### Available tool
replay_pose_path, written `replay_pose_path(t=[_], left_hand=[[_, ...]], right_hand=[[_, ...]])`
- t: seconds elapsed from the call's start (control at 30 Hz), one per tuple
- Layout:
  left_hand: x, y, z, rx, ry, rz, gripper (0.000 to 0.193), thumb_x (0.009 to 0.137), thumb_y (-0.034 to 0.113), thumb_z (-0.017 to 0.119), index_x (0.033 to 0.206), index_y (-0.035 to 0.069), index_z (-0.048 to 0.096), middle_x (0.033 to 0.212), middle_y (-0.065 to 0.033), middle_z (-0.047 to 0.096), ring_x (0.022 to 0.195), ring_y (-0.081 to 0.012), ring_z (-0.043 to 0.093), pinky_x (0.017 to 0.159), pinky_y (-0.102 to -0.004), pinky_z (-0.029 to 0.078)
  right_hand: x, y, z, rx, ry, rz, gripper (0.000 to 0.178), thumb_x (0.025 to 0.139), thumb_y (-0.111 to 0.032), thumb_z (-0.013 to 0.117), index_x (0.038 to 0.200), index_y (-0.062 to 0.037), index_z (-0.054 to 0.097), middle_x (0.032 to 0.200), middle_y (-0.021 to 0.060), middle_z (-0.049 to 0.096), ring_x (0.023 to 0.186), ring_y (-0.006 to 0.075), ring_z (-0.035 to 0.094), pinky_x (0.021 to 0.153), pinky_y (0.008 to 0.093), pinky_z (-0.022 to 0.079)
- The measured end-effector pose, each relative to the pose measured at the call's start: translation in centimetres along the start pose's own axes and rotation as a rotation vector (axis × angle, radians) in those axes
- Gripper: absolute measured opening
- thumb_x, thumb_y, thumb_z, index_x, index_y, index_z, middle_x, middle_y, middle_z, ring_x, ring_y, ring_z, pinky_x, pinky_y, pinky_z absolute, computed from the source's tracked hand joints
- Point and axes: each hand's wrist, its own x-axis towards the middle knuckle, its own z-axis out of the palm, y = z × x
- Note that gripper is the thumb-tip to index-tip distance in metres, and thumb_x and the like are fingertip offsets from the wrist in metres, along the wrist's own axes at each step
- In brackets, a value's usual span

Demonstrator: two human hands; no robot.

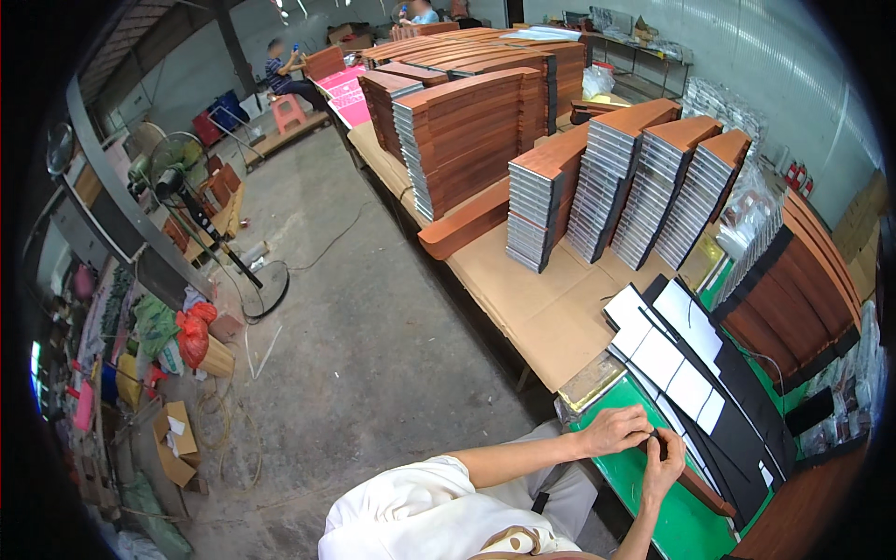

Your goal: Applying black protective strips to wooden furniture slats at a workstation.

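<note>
Over the green tabletop [616,399] my two hands meet, fingertips close together. My left hand [616,431] is closed in a pinch, and my right hand [664,457] pinches beside it. A small dark piece [655,435] shows between the fingertips; its kind is too small to make out. Beneath my right hand a narrow reddish-brown wooden strip [707,493] lies slanting over the green surface, its far end hidden by the fingers. Just beyond lie white sheets [667,369] and long black strips [747,411].
Stacks of wood-coloured panels with silvery edges [532,219] stand on the cardboard-covered table [523,308]. More brown panels [793,299] lean at the right. A single curved panel [467,224] lies by the table edge. Far off, a person [285,70] sits near a pink stool [287,112].
</note>
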Motion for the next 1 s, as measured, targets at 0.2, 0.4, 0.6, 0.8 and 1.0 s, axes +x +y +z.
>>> replay_pose_path(t=[0.2,0.4,0.6,0.8,1.0], left_hand=[[-0.2,0.2,-0.2,-0.022,0.024,0.014,0.013,0.076,0.014,0.066,0.084,0.007,0.058,0.083,-0.0034,0.054,0.068,-0.0183,0.057,0.056,-0.0297,0.047],[-0.3,1.0,0.3,-0.141,0.029,-0.19,0.011,0.079,0.015,0.064,0.081,0.006,0.059,0.081,-0.0039,0.054,0.071,-0.0196,0.057,0.06,-0.0308,0.047],[-0.4,1.0,1.9,-0.313,-0.025,-0.511,0.014,0.082,0.017,0.06,0.091,0.006,0.057,0.087,-0.0048,0.053,0.081,-0.019,0.054,0.069,-0.0321,0.044],[-1.2,0.9,3.1,-0.301,-0.07,-0.567,0.024,0.087,0.021,0.048,0.108,0.01,0.05,0.099,-0.0052,0.052,0.092,-0.0194,0.052,0.079,-0.0361,0.038],[-1.8,1.2,3.6,-0.227,-0.045,-0.522,0.022,0.087,0.02,0.041,0.105,0.013,0.051,0.1,-0.0046,0.054,0.097,-0.0195,0.05,0.084,-0.0395,0.03]], right_hand=[[0.1,-0.1,-0.1,0.04,-0.002,0.02,0.011,0.076,-0.002,0.059,0.086,0.0018,0.06,0.085,0.0102,0.059,0.082,0.0237,0.052,0.074,0.0344,0.042],[-0.5,0.8,1.9,0.03,0.138,0.101,0.018,0.082,-0.002,0.056,0.1,0.0016,0.056,0.083,0.0077,0.052,0.074,0.0157,0.049,0.066,0.0286,0.042],[-0.6,1.8,2.4,0.13,0.171,0.149,0.029,0.082,-0.002,0.055,0.111,0.0013,0.051,0.086,0.0046,0.047,0.074,0.0109,0.046,0.064,0.0244,0.04],[-0.9,2.2,2.9,0.135,0.192,0.157,0.031,0.083,-0.004,0.055,0.113,0.0005,0.052,0.091,0.0059,0.048,0.075,0.0122,0.048,0.064,0.0251,0.041],[-1.4,0.8,3.0,-0.088,0.186,0.059,0.029,0.084,-0.011,0.054,0.112,-0.0003,0.053,0.098,0.0109,0.053,0.089,0.021,0.051,0.071,0.0317,0.043]])
